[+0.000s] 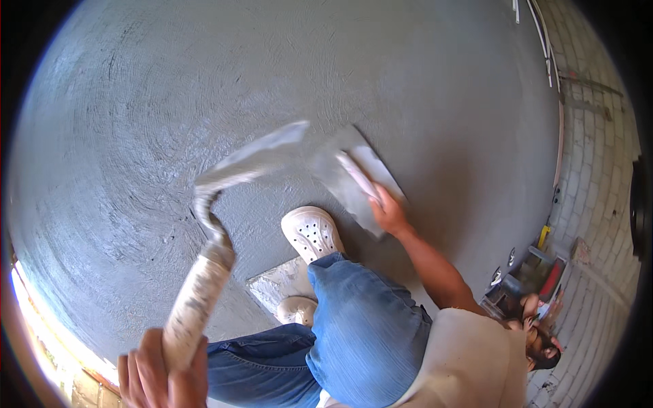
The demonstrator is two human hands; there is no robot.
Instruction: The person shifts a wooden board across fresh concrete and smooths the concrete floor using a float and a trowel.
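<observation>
My left hand [162, 374] is wrapped round the thick, cement-spattered handle of a masonry trowel [252, 158]. Its bent metal neck leads to a blade that is blurred and seen nearly edge-on, held over the grey wet cement floor [224, 81]. Farther to the right, my right hand [391, 212] grips the pale handle of a flat rectangular finishing trowel [375, 163]. The plate of that trowel lies on or just above the smooth cement; I cannot tell which. The blade tip of the masonry trowel comes close to the plate's left side.
A white perforated clog [311, 231] on my foot stands near the finishing trowel. My other clog [297, 310] rests on a cement-smeared board [269, 282]. Another person [541, 340] is at the lower right, beside a dark bin-like object [530, 275]. A pale block wall [592, 183] bounds the right side.
</observation>
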